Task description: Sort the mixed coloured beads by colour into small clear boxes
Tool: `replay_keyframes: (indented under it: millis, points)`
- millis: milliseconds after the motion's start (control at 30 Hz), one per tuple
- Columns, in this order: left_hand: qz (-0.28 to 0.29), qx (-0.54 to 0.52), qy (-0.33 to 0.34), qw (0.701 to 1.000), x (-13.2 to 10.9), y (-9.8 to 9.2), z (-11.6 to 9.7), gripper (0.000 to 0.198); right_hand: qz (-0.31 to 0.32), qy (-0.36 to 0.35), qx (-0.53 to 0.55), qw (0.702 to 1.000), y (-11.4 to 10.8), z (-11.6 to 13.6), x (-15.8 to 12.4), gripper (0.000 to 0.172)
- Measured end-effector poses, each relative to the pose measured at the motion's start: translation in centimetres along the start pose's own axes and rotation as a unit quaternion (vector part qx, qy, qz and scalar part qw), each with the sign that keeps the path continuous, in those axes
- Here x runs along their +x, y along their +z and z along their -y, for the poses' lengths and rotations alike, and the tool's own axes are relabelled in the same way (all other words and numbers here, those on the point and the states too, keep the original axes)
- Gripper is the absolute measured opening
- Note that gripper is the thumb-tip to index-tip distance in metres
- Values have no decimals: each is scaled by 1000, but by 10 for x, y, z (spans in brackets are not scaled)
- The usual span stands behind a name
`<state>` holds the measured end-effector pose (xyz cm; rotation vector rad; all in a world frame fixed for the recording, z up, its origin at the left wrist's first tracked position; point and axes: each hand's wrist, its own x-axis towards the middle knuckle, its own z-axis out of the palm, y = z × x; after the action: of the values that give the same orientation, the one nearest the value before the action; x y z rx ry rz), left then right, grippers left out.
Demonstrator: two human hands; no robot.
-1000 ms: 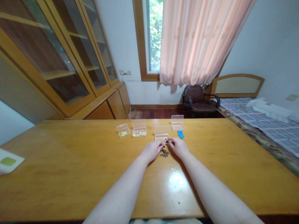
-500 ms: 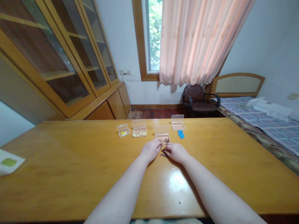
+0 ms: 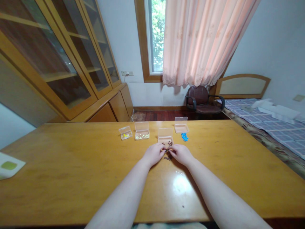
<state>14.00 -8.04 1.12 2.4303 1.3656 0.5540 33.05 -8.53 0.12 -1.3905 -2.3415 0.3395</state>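
Note:
My left hand [image 3: 154, 154] and my right hand [image 3: 181, 154] meet just in front of a clear plastic box [image 3: 165, 132] with its lid up. Both hands are closed in a pinch, and a small dark brown piece [image 3: 167, 150] shows between their fingertips; its exact shape is too small to make out. Several similar brown pieces [image 3: 170, 143] lie inside that box. More loose brown pieces [image 3: 166, 158] rest on the wooden table just below my fingers. The fingers partly hide the box's near edge.
Left of the hands stand open clear boxes, one with pale pieces [image 3: 142, 136], another with yellow pieces [image 3: 126, 135]. Bright blue pieces [image 3: 184, 137] lie on the table [image 3: 95, 178] before a further open box [image 3: 181, 128]. A paper sheet [image 3: 16, 171] lies at the left edge.
My right hand has moved slightly up and left from the loose brown pieces, so its fingertips meet the left hand's. A small dark piece now shows between them.

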Motion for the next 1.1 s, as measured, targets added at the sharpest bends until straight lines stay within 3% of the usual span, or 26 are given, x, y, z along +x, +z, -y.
replay_keyframes:
  millis: [133,267,333,500,633,1100]
  points:
    - [-57,13,-51,997,1,0,6,21,-1,21,0,1000,-5,-1,0,26]
    - [-95,50,-116,987,1,0,10,29,52,33,-1,998,-14,-4,-3,23]
    - [-82,60,-110,989,0,-1,8,30,74,37,0,997,-16,-7,-4,20]
    - [16,75,-1,997,-3,1,-5,21,93,29,15,995,-13,-12,-4,22]
    - [62,91,18,994,-3,5,-12,22,101,16,6,995,-11,-12,-3,24]
    - [58,93,-28,994,-2,5,-4,19,76,11,11,997,-17,-7,-6,20]
